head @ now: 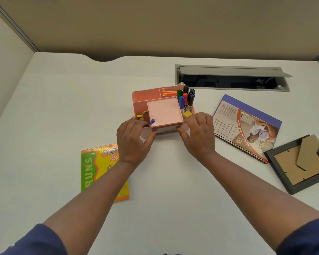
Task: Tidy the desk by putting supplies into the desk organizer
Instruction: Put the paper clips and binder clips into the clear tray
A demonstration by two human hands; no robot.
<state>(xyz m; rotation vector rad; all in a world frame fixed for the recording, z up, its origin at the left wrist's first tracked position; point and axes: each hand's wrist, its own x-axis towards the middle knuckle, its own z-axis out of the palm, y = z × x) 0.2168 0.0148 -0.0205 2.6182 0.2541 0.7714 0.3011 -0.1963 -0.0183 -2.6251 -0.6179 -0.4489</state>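
A pink desk organizer (139, 97) stands in the middle of the white desk. Its right slot holds several markers (187, 99) and a yellow-capped one (187, 114). Neon sticky flags (168, 92) lie in a back compartment. A blue-capped pen (151, 122) and a small yellow item (140, 116) stick up from the front left slot. My left hand (133, 138) grips the organizer's front left corner, thumb curled against its front. My right hand (198, 134) grips the front right corner, fingers curled over the rim.
A green and yellow booklet (98, 172) lies at the front left, partly under my left forearm. A spiral calendar (247, 126) and a face-down picture frame (300, 164) lie to the right. An open cable hatch (232, 79) sits behind the organizer.
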